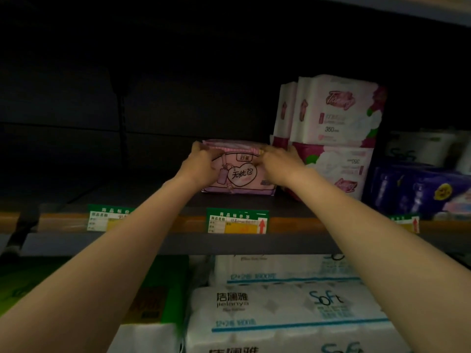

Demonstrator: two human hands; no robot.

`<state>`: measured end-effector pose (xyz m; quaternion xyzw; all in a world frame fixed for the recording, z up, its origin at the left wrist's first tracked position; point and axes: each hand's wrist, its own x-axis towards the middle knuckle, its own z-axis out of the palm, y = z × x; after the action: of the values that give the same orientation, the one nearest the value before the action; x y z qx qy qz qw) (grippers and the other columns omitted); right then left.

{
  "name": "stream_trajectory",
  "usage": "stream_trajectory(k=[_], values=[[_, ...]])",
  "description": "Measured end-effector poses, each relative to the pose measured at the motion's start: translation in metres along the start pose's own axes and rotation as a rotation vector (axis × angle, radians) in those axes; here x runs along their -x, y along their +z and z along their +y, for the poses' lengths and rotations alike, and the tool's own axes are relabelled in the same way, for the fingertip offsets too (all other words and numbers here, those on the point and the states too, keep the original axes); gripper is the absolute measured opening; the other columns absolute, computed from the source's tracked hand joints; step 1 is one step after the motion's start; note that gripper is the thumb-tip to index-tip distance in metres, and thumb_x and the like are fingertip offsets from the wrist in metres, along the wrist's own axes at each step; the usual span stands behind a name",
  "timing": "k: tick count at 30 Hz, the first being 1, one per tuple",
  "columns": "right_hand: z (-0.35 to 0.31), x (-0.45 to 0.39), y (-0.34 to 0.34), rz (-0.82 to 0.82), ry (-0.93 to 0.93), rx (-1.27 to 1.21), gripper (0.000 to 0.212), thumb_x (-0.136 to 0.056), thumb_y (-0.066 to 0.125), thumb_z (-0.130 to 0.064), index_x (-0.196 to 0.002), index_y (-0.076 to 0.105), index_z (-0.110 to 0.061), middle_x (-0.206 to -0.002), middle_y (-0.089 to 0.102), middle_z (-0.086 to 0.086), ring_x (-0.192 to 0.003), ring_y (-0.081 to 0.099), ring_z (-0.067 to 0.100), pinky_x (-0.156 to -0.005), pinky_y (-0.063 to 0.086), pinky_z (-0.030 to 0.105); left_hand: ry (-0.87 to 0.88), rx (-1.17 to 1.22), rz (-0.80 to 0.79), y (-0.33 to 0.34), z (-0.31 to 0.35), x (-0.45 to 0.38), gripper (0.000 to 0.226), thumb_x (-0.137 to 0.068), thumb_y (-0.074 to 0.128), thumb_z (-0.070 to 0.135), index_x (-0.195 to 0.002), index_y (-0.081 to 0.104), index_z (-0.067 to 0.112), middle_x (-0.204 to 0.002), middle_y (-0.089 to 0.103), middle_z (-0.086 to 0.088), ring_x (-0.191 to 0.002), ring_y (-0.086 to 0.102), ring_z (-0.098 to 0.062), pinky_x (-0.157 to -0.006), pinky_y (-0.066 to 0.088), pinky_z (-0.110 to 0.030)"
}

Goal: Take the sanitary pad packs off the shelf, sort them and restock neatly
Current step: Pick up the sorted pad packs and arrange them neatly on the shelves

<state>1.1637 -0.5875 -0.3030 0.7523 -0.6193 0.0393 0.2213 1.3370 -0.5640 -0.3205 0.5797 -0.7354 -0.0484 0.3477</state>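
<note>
both arms reach up and forward to the dim upper shelf (158, 200). the left hand (201, 163) and the right hand (276, 159) each grip one upper corner of a pink sanitary pad pack (240, 173), fingers curled over its top edge and thumbs on its front face. the pack stands upright between the two hands, its base resting on the shelf board, its front printed with a heart outline and dark characters. whether more packs stand behind it i cannot tell; striped pink edges show along its top.

just beyond the right hand, touching or nearly touching its knuckles, sits a stack of white and magenta pad packs (334, 138): two upright packs marked 350 on top, and another lying upside down beneath them. further out on the same side lies a dark blue tissue pack (418, 192), with a white soft-branded roll pack (420, 146) behind it in shadow.

below the hands, on the shelf's front rail, a green and yellow price tag (238, 221) hangs under the pink pack, and a second price tag (107, 220) sits out past the left forearm. on the lower shelf, under the arms, white jielanya toilet roll packs (280, 309) are stacked, with a green pack (158, 289) beside them beneath the left arm.
</note>
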Motion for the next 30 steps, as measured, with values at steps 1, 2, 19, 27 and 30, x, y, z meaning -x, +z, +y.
stream_trajectory(k=[1, 2, 19, 27, 30], values=[[0.005, 0.001, 0.001, -0.013, 0.025, 0.000, 0.057, -0.090, 0.051, -0.008, -0.142, 0.040, -0.029, -0.152, 0.028, 0.005, -0.137, 0.030, 0.026, -0.114, 0.008, 0.051, 0.018, -0.002, -0.024, 0.003, 0.001, 0.001, 0.055, -0.090, 0.049, 0.004, -0.141, 0.040, 0.023, -0.146, 0.019, -0.013, -0.128, 0.038, -0.031, -0.104, 0.035, -0.031], [0.009, 0.001, 0.001, -0.022, 0.050, -0.006, 0.059, -0.090, 0.052, -0.008, -0.143, 0.038, -0.027, -0.152, 0.029, 0.005, -0.138, 0.029, 0.025, -0.115, 0.005, 0.050, 0.035, -0.007, -0.054, 0.005, 0.004, 0.001, 0.056, -0.090, 0.049, 0.005, -0.142, 0.038, 0.023, -0.147, 0.018, -0.012, -0.129, 0.038, -0.030, -0.105, 0.035, -0.031], [-0.018, 0.237, 0.058, 0.255, -0.299, -0.430, 0.035, -0.086, 0.044, -0.018, -0.113, 0.062, -0.005, -0.122, 0.052, 0.018, -0.111, 0.049, 0.032, -0.095, 0.040, 0.040, 0.563, -0.022, 0.406, 0.047, -0.004, 0.176, 0.026, -0.079, 0.044, 0.006, -0.098, 0.061, 0.002, -0.105, 0.056, -0.019, -0.096, 0.045, -0.030, -0.077, 0.037, -0.038], [-0.076, 0.392, 0.219, -1.003, -0.473, -0.255, 0.089, -0.080, 0.066, -0.048, -0.149, 0.015, -0.026, -0.150, 0.022, 0.006, -0.135, 0.024, 0.027, -0.111, 0.022, 0.043, 0.439, -0.086, -0.531, 0.208, -0.069, 0.351, 0.032, -0.067, 0.048, 0.011, -0.092, 0.068, 0.012, -0.100, 0.061, -0.013, -0.091, 0.057, -0.034, -0.073, 0.050, -0.043], [-0.101, 0.427, 0.245, -1.215, -0.461, -0.302, 0.104, -0.076, 0.072, -0.045, -0.150, 0.000, -0.033, -0.156, 0.007, 0.005, -0.142, 0.010, 0.032, -0.113, 0.013, 0.052, 0.392, -0.221, -0.808, 0.217, -0.075, 0.372, 0.041, -0.087, 0.053, 0.017, -0.128, 0.052, 0.021, -0.137, 0.039, -0.004, -0.125, 0.037, -0.026, -0.097, 0.036, -0.039]])
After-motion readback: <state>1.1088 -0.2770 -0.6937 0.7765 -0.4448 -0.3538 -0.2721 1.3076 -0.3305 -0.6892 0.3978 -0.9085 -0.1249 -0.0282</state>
